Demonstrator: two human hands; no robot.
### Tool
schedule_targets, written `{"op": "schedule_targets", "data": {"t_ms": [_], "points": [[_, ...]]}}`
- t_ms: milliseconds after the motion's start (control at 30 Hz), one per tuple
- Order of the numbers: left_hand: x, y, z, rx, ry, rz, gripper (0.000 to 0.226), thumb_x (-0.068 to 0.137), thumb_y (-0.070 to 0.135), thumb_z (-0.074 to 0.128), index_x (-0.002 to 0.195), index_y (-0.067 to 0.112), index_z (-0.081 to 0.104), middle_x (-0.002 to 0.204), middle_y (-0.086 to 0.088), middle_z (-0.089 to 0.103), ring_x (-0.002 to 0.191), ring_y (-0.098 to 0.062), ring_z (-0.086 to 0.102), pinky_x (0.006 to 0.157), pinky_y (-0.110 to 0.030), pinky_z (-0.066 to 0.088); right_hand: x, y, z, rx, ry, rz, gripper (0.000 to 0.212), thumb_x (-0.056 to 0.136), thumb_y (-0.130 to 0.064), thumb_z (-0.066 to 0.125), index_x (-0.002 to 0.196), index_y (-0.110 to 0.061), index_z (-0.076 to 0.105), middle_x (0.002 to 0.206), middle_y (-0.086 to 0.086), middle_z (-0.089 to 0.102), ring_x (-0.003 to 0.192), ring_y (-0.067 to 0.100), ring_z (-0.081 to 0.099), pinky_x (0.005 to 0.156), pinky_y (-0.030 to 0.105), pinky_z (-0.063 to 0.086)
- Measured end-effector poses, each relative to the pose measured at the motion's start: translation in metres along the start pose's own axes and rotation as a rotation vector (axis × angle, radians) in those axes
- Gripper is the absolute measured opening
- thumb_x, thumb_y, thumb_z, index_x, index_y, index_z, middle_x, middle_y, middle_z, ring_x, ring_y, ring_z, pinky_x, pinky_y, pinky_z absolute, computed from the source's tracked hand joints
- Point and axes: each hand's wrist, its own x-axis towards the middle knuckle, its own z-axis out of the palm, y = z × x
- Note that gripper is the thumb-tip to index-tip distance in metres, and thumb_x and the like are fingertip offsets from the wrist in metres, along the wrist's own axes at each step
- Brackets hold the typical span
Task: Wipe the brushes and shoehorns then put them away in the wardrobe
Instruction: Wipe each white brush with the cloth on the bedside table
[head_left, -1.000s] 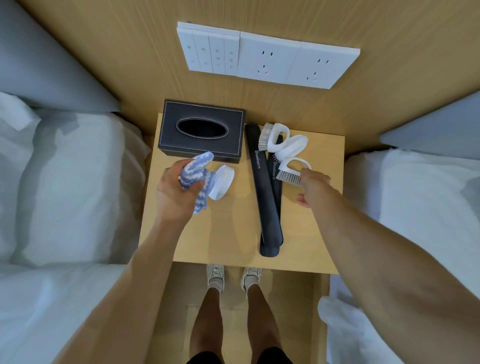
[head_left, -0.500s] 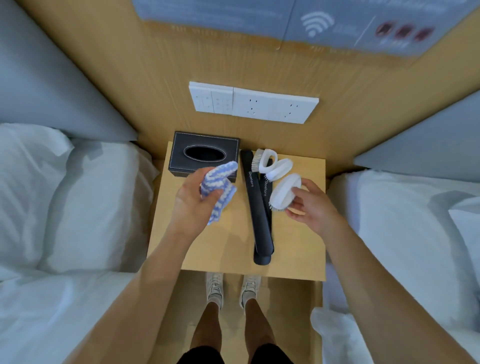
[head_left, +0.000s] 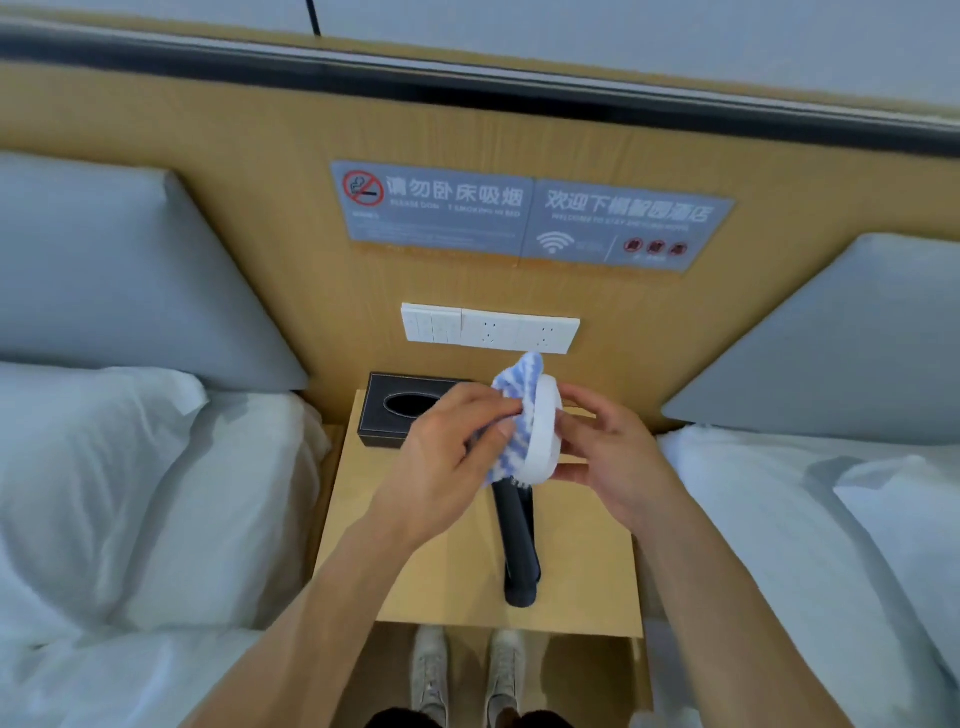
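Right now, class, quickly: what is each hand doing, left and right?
Left hand: closed, holding the blue and white striped cloth against the brush.
Right hand: closed, holding the white brush above the nightstand.

We see a blue-and-white striped cloth (head_left: 511, 415) against a plain white brush (head_left: 544, 434). Below them at six o'clock lie black shoehorns (head_left: 517, 551) on a pale honey-coloured wooden nightstand (head_left: 415, 571). At ten o'clock of the brush sits a black tissue box (head_left: 387, 415) with light stitching along its edges. At twelve o'clock a white switch panel (head_left: 488, 328) sits on tan wood-grain wall panelling (head_left: 260, 218), with a grey sign (head_left: 530, 215) lettered in white and marked with red circles above. Bedding (head_left: 156, 493) on both sides is white; headboard cushions (head_left: 104, 270) are grey-blue.
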Motion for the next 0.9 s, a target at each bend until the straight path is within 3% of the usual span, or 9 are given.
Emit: {"op": "schedule_targets", "data": {"t_ms": [133,200,333,467,600,700,833,900], "points": [[-0.006,0.018,-0.009,0.076,0.016,0.028,0.017,0.091,0.015,0.065,0.104,0.021,0.075,0.106,0.007,0.059,0.094,-0.009,0.061,0.077,-0.028,0.049,-0.012,-0.008,0.002,0.023,-0.018,-0.014,0.021,0.099,-0.018,0.060,0.111,-0.030,0.073,0.104,0.012,0.077,0.091,0.031,0.074,0.069,0.040,0.059],[-0.008,0.025,-0.008,0.099,0.095,0.018,0.018,0.089,0.014,0.066,0.103,0.022,0.075,0.104,0.006,0.060,0.091,-0.006,0.060,0.077,-0.020,0.048,-0.018,-0.008,0.004,0.038,-0.048,-0.020,0.022,0.098,-0.017,0.062,0.109,-0.032,0.074,0.105,0.015,0.076,0.089,0.031,0.074,0.069,0.040,0.059],[-0.003,0.040,-0.003,0.178,0.236,0.026,0.024,0.087,0.010,0.067,0.109,0.018,0.072,0.103,0.002,0.060,0.083,0.003,0.056,0.075,-0.001,0.036,-0.025,-0.013,0.008,0.061,-0.062,-0.042,0.021,0.096,-0.019,0.066,0.108,-0.033,0.074,0.104,0.013,0.076,0.087,0.030,0.075,0.068,0.040,0.059],[0.003,0.053,-0.004,0.205,0.272,0.070,0.034,0.089,0.009,0.067,0.124,0.012,0.066,0.107,-0.003,0.060,0.087,-0.011,0.059,0.076,-0.008,0.042,-0.025,-0.025,0.004,0.041,-0.090,-0.075,0.027,0.098,-0.014,0.063,0.121,-0.027,0.068,0.107,0.016,0.075,0.094,0.035,0.074,0.072,0.045,0.061],[0.008,0.059,-0.013,0.279,0.147,0.157,0.032,0.095,0.006,0.059,0.126,0.006,0.064,0.111,-0.008,0.060,0.088,-0.013,0.057,0.075,-0.007,0.041,-0.028,-0.035,0.003,0.027,-0.075,-0.117,0.026,0.098,-0.010,0.061,0.120,-0.023,0.068,0.104,0.017,0.076,0.092,0.036,0.075,0.072,0.046,0.061],[0.005,0.062,-0.017,0.318,0.024,0.232,0.031,0.095,-0.001,0.054,0.122,0.007,0.067,0.113,-0.010,0.057,0.088,-0.018,0.059,0.077,-0.019,0.045,-0.026,-0.042,0.000,0.039,0.009,-0.125,0.024,0.098,-0.007,0.059,0.117,-0.020,0.068,0.101,0.017,0.077,0.088,0.036,0.074,0.074,0.050,0.061],[-0.006,0.061,-0.026,0.235,-0.187,0.275,0.029,0.095,-0.002,0.049,0.108,0.008,0.072,0.105,-0.003,0.051,0.081,-0.008,0.054,0.071,-0.012,0.040,-0.027,-0.051,-0.009,0.004,0.054,-0.111,0.026,0.098,-0.005,0.058,0.119,-0.019,0.067,0.097,0.015,0.078,0.080,0.028,0.075,0.061,0.038,0.061],[-0.005,0.058,-0.034,0.243,-0.279,0.299,0.030,0.095,0.002,0.047,0.109,0.010,0.072,0.104,-0.001,0.052,0.087,-0.016,0.052,0.075,-0.025,0.044,-0.029,-0.053,-0.012,-0.022,0.032,-0.096,0.026,0.098,-0.005,0.059,0.116,-0.021,0.068,0.095,0.014,0.078,0.078,0.027,0.075,0.061,0.038,0.061]]}}
